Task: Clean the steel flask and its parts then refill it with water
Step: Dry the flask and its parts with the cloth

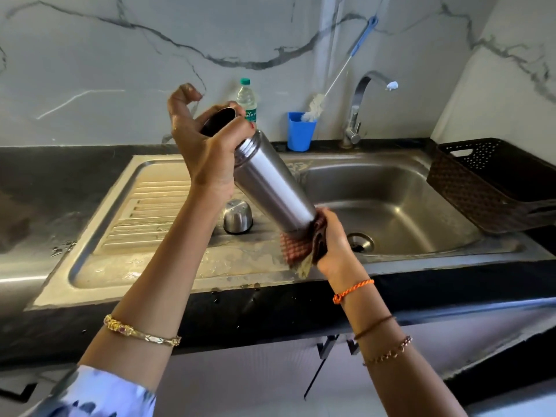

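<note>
One flask [270, 182], one cap [237, 216] – two hands [207, 145], possibly one cloth [301, 248]

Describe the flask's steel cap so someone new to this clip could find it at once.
Start at the steel sink and move left onto its ribbed draining board. The cap stands there upside down, just below the tilted flask. It is the only small, dome-shaped steel piece resting on the board, untouched by either hand.
</note>
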